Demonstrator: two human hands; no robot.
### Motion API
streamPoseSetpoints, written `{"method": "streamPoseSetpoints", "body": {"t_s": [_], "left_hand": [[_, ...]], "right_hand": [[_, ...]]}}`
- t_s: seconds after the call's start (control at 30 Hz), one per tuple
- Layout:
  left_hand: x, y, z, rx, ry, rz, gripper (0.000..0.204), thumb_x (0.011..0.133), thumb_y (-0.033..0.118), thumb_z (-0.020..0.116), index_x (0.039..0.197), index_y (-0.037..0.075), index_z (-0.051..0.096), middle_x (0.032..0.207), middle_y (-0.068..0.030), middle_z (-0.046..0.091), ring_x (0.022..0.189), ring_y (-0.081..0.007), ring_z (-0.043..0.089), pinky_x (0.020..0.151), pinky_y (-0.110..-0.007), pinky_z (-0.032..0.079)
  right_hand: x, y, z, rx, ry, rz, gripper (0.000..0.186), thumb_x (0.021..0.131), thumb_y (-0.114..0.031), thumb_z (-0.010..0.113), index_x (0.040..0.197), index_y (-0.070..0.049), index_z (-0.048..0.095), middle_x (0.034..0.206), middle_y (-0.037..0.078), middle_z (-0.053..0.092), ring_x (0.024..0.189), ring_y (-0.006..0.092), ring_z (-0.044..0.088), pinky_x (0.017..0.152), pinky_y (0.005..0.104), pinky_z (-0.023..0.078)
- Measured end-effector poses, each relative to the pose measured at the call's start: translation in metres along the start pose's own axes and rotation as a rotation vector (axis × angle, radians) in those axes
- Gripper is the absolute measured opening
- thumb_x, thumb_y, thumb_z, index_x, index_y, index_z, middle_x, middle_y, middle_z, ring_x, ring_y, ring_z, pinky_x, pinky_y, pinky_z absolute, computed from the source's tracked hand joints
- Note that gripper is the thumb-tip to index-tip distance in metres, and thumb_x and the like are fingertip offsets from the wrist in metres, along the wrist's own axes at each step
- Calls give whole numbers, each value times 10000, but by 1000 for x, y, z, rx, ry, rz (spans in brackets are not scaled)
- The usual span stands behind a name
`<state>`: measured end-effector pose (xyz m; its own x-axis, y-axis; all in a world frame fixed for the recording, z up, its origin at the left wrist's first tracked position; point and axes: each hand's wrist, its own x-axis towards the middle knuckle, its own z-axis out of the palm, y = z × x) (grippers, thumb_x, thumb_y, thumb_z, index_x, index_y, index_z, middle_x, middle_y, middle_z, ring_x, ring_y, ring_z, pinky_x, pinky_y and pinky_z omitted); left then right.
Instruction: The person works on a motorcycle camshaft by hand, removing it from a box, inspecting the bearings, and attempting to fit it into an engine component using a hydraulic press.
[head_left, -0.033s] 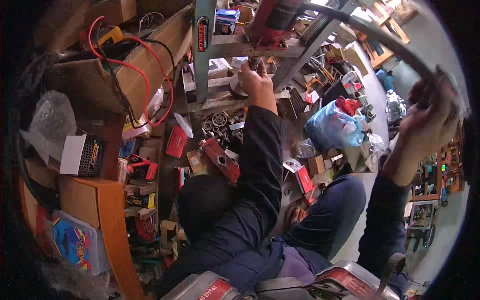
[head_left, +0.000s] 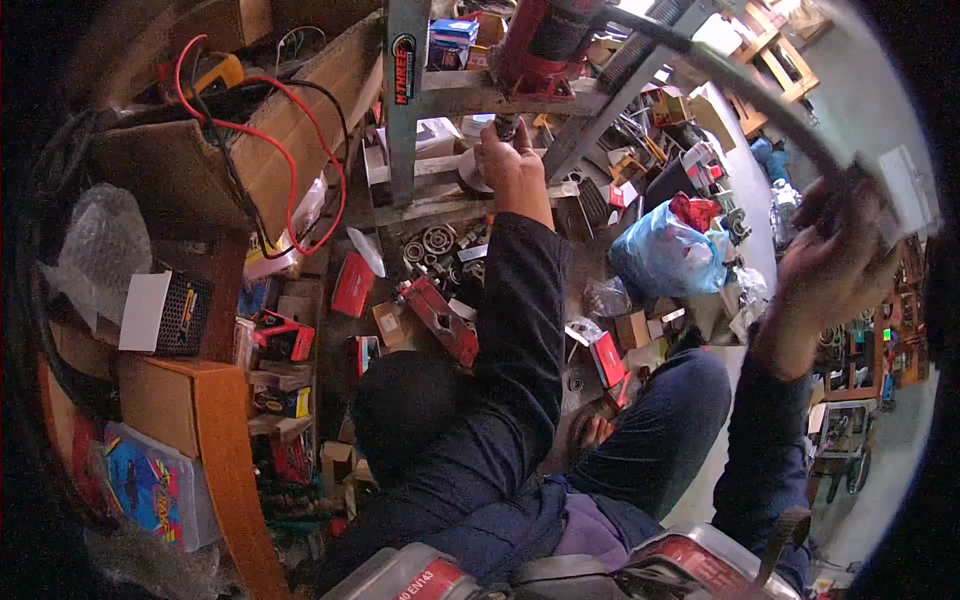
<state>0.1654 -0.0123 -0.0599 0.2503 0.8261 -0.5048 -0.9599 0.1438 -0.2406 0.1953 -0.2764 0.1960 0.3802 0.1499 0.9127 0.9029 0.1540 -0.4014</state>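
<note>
My left hand [head_left: 516, 172] reaches forward to a grey steel press frame [head_left: 403, 150]. Its fingers close round a small dark metal part [head_left: 507, 127] just under the crossbar. Above that bar, a red bottle jack [head_left: 543, 50] stands in the frame. A long dark lever [head_left: 765, 97] runs from the jack toward the right. Raised at the far right, my right hand [head_left: 842, 250] is wrapped round the lever's end; its fingers are somewhat blurred. A pale round piece [head_left: 471, 172] sits beside my left hand, partly hidden by it.
A cardboard box [head_left: 290, 140] with red and black cables stands at the left. Bearings and rings [head_left: 438, 240] lie beyond my left forearm, near a red metal tool [head_left: 440, 320]. A blue plastic bag [head_left: 668, 250] sits right of the frame. My bent knee [head_left: 665, 425] is below it.
My right hand and the lever's end have moved slightly down and to the left. My left hand stays at the metal part.
</note>
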Motion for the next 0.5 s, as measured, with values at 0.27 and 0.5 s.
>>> {"method": "streamPoseSetpoints", "body": {"t_s": [0.27,0.5], "left_hand": [[9,-15,-9,-30,-16,-16,312,843,111,703,1098,7,555,1102,-125,617,950,-246,641,810,-365,617],[23,-5,-15,40,-83,-30,282,874,145,675,1098,-3,589,1077,-102,635,938,-209,646,840,-321,586]], "right_hand": [[-92,13,-36,-421,-771,-583,556,730,-258,805,1204,-20,640,893,75,673,748,222,632,676,336,479],[-18,-27,15,-32,-101,-100,237,979,-184,546,1109,2,613,861,112,679,729,163,636,665,332,516]]}}
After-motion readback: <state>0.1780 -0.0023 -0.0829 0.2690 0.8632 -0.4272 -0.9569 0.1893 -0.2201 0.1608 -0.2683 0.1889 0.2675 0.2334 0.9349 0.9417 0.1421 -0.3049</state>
